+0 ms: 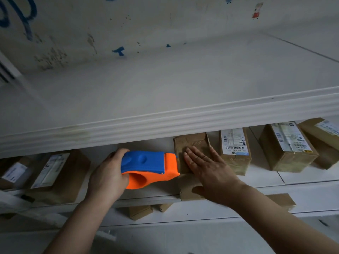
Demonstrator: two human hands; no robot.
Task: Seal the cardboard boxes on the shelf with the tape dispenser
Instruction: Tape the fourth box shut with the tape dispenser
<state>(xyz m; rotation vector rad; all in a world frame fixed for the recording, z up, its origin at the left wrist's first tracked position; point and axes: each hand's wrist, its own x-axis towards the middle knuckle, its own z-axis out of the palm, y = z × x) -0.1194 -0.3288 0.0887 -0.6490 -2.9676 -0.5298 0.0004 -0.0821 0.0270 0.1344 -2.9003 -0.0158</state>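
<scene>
Six cardboard boxes on the middle shelf (302,177); one tape dispenser (149,168) frame-centre, gripped by left hand (107,176), nose touching the unlabelled box (190,154). Right hand (211,173) flat, fingers spread, on it. Upper shelf lip (165,123) hides box backs.

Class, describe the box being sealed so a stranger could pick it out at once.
Find the white shelf lined with cardboard boxes. The box being sealed sits mid-row under the flat right hand. Unlike its neighbours, it shows no label.
</scene>
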